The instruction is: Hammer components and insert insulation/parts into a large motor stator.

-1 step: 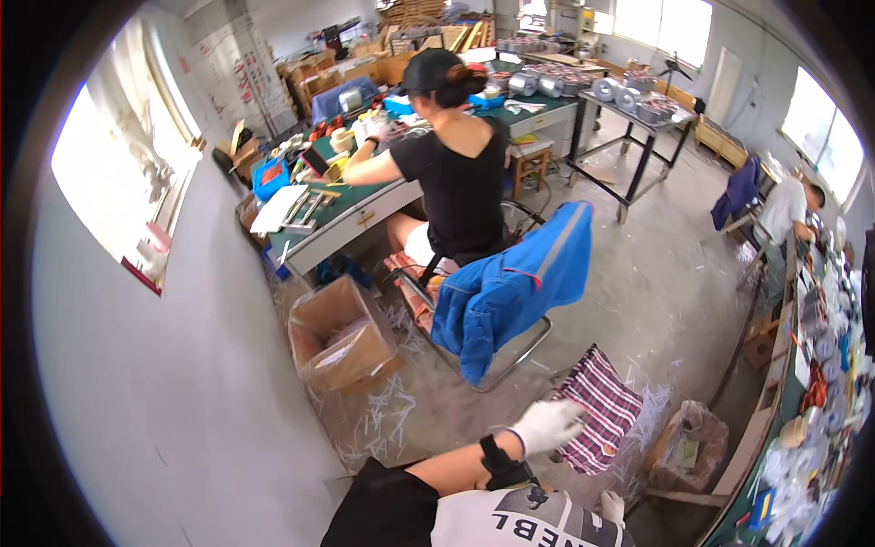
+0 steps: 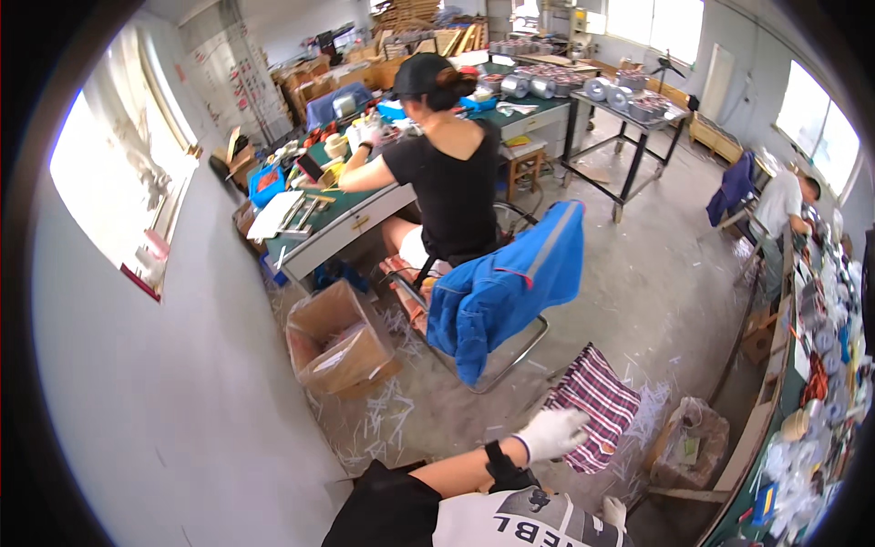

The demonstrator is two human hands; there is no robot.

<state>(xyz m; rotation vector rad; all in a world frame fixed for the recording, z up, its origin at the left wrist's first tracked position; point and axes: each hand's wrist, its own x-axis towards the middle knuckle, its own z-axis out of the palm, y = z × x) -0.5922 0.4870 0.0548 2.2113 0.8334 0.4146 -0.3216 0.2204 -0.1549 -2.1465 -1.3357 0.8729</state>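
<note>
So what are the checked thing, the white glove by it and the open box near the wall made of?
The checked thing looks like soft cloth: matt, with a plaid pattern; I can't see any filling.
The white glove seems knitted fabric, perhaps cotton: no shine, hugging the wrist.
The open box looks like cardboard: plain brown, stiff flat walls.

left fingers (image 2: pixel 578 421): contact with plaid cloth (image 2: pixel 603 390) unclear | right hand (image 2: pixel 613 511): partly hidden
</note>
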